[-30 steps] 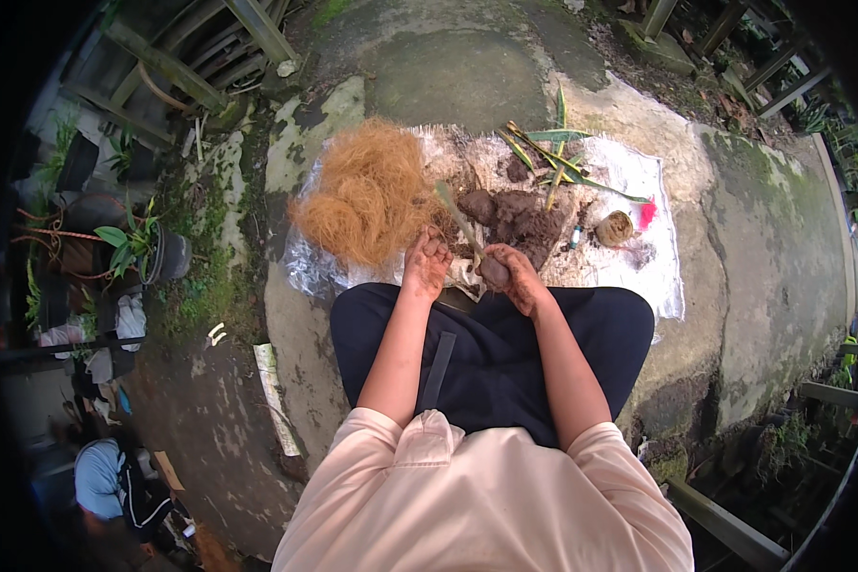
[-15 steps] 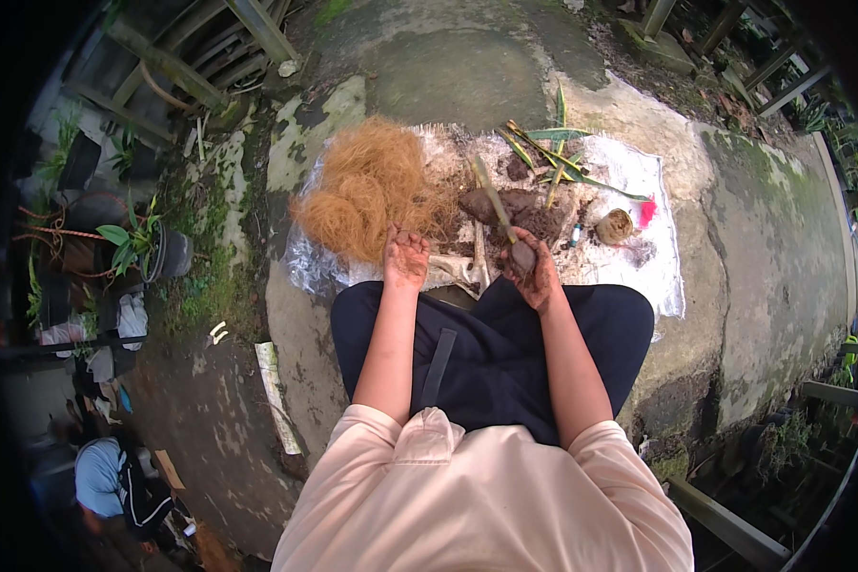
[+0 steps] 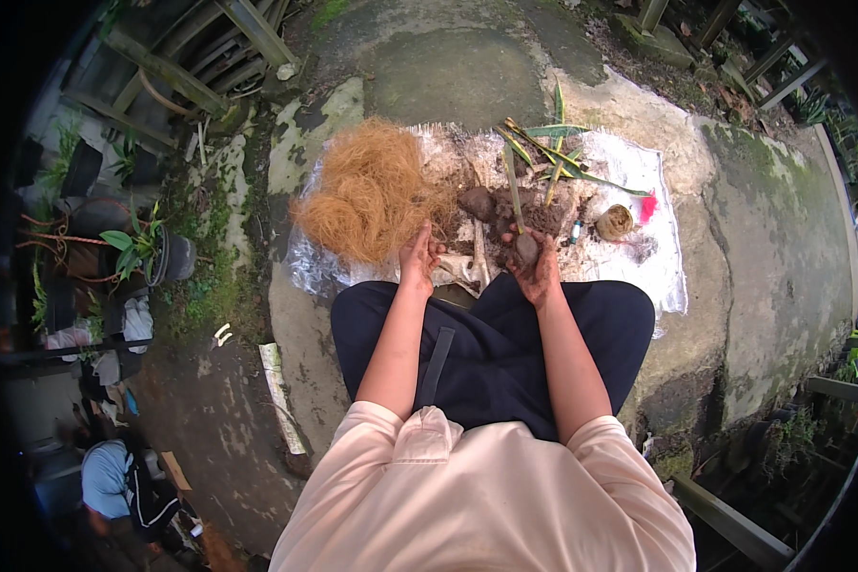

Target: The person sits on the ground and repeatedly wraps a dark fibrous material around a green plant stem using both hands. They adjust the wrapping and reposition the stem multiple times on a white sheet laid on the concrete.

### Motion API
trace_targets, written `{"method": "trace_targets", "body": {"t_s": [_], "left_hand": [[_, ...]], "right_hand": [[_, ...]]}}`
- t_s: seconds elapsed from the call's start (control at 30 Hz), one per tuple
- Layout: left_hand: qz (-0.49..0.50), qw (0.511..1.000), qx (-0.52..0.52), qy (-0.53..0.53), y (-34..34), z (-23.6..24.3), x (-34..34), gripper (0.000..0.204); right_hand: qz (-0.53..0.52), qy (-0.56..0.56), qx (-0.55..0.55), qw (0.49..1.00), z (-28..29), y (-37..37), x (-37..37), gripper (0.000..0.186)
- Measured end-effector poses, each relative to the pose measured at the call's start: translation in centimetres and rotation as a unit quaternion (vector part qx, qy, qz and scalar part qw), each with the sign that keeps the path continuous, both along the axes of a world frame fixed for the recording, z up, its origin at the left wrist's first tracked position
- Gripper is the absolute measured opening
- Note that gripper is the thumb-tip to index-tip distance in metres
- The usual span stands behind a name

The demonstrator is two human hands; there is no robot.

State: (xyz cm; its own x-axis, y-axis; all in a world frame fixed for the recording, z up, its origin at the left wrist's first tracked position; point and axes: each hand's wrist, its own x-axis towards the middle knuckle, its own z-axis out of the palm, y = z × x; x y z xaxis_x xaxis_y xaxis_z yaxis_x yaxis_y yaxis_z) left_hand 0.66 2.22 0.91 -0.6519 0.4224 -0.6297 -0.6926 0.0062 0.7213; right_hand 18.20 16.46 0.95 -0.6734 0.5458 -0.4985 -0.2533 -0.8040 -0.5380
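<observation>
My right hand (image 3: 544,273), smeared with soil, is closed round a ball of dark soil (image 3: 525,251). From the top of that ball a long, narrow green leaf (image 3: 514,189) stands almost upright. To its left, my left hand (image 3: 417,255) is turned on edge with the fingers apart and nothing in it. Just beyond the left hand lies a big heap of brown coconut fibre (image 3: 370,195). Dark, wet soil (image 3: 546,220) is piled beyond the right hand, with a rounded lump of soil (image 3: 478,203) at its left.
Striped pointed leaves (image 3: 569,164) lie across the far part of the white sheet (image 3: 665,248). A round tub (image 3: 614,223), a small bottle (image 3: 576,232) and a pink piece (image 3: 648,209) are on the right. Pale sticks (image 3: 480,250) lie between my hands. A person (image 3: 114,481) bends down at lower left.
My left hand has shifted slightly right and turned from palm-up onto its edge. The leaf in my right hand's soil ball has swung from leaning left to nearly upright.
</observation>
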Motion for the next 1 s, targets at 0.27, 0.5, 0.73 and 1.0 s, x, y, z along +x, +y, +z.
{"method": "trace_targets", "body": {"t_s": [0.27,0.5,0.73,1.0], "left_hand": [[-0.016,0.985,0.033,0.171,0.5,-1.5,0.8,0.031],[-0.254,0.93,0.117,0.239,1.5,0.0,4.3,0.038],[-0.341,0.919,0.022,0.196,1.0,-2.2,3.6,0.028],[-0.459,0.775,-0.129,0.415,0.9,2.8,3.6,0.033]], "right_hand": [[0.004,0.029,-0.027,0.999,0.5,-0.4,-0.5,0.062],[0.105,0.064,-0.019,0.992,1.1,-0.7,-0.3,0.058],[0.114,0.053,-0.025,0.992,2.1,-0.8,-0.3,0.056],[0.066,0.067,-0.032,0.995,1.7,0.1,0.0,0.057]]}}
